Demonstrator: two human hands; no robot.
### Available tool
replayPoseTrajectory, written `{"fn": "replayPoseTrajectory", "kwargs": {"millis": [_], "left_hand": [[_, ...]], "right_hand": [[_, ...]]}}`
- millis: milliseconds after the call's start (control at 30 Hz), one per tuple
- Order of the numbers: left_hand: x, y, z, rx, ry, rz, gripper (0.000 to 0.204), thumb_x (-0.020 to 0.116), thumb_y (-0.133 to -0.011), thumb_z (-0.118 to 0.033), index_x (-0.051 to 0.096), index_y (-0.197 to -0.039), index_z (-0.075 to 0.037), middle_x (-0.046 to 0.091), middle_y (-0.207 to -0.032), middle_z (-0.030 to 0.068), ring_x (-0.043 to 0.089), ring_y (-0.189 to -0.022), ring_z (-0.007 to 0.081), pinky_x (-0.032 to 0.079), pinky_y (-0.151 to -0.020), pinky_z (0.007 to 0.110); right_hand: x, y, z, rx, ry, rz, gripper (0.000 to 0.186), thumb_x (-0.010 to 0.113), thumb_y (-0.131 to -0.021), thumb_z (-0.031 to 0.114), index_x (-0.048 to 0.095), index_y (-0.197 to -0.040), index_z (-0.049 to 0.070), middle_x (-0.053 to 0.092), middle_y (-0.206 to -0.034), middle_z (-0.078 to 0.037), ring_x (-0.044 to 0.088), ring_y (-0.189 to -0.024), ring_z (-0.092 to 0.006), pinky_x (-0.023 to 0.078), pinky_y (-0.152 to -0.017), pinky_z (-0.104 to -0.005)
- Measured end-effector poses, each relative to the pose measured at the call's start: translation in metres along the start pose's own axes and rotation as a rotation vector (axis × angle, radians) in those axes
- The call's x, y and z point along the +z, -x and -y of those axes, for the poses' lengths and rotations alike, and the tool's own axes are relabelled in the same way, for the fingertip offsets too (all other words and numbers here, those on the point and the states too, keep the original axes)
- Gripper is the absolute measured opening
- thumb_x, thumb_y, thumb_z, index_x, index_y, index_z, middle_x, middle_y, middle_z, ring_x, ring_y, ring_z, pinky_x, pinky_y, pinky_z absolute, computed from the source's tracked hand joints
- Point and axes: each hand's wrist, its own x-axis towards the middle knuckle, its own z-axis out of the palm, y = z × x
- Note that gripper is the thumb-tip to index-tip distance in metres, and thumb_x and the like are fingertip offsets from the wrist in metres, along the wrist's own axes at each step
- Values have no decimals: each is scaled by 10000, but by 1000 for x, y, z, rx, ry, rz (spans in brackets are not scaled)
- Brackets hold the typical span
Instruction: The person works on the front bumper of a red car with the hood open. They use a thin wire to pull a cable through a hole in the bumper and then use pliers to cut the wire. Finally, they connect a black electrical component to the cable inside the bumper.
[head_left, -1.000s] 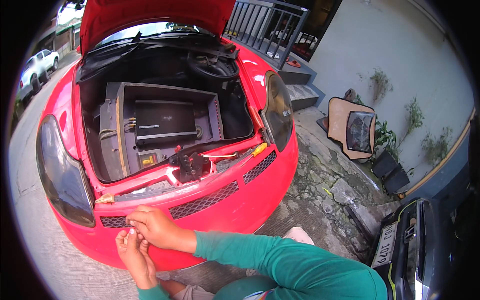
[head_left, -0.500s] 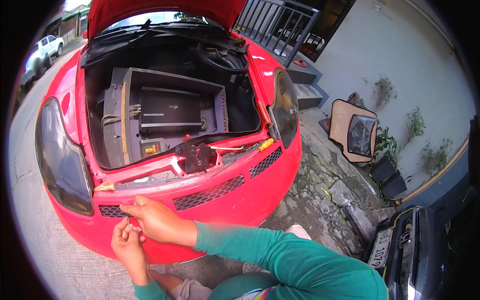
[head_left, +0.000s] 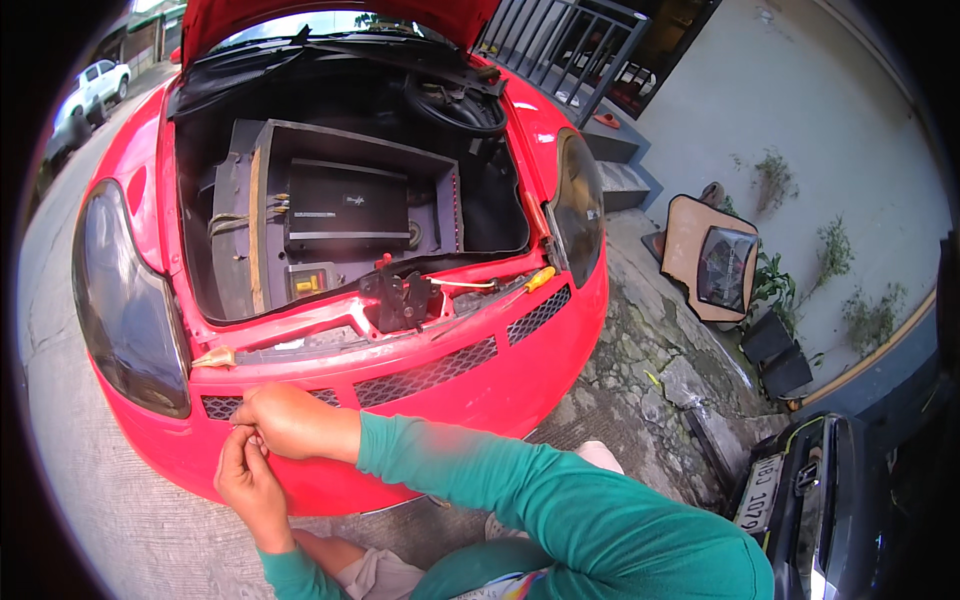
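Observation:
A red car [head_left: 470, 385] stands in front of me with its hood raised, and its front bumper is right before my hands. My left hand [head_left: 245, 480] and my right hand [head_left: 290, 420] meet against the bumper just below the left grille opening [head_left: 225, 405]. The fingertips of both pinch together at one spot; whatever small thing lies between them is hidden. A black latch [head_left: 400, 300] sits at the middle of the front edge. A yellow-handled screwdriver [head_left: 538, 279] lies on that edge to the right.
The open bay holds a grey box with a black amplifier [head_left: 345, 210] and a steering wheel [head_left: 455, 100] behind it. A tan panel with a lamp [head_left: 715, 260] leans on the right wall. Another car's front [head_left: 810, 500] is at lower right. Steps and a railing [head_left: 570, 45] rise behind.
My view has drawn closer to the car and shifted right. Both hands stay pinched together at the same spot on the bumper.

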Motion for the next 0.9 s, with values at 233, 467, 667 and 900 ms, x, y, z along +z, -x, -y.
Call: {"fn": "replayPoseTrajectory", "kwargs": {"millis": [233,467,667,900], "left_hand": [[-1,0,1,241,-238,-51,144,698,-1049,35,781,-1167,33,748,-1012,124,713,-893,220,569,-803,339],[4,-4,5,371,-381,-173,164,683,-1049,37,754,-1197,37,750,-1086,163,724,-960,315,582,-857,406],[1,-1,14,240,-243,-80,123,660,-1078,22,724,-1180,50,757,-1076,135,744,-988,272,603,-882,375],[-12,-11,37,-164,493,84,95,695,-1073,21,687,-1165,-2,761,-1060,107,724,-923,154,626,-871,324]], "right_hand": [[-17,-13,1,71,107,190,107,759,-816,41,797,-905,-8,736,-871,-296,741,-860,-489,572,-748,-543],[-2,-7,6,-26,233,-66,143,807,-805,130,794,-847,-6,743,-867,-269,751,-860,-480,602,-777,-574],[-6,1,-4,-112,250,-42,152,789,-823,143,803,-905,15,723,-966,-241,744,-922,-458,602,-813,-558],[-18,1,-12,-203,217,36,157,810,-790,112,827,-921,27,733,-967,-210,741,-927,-430,605,-829,-527]]}}
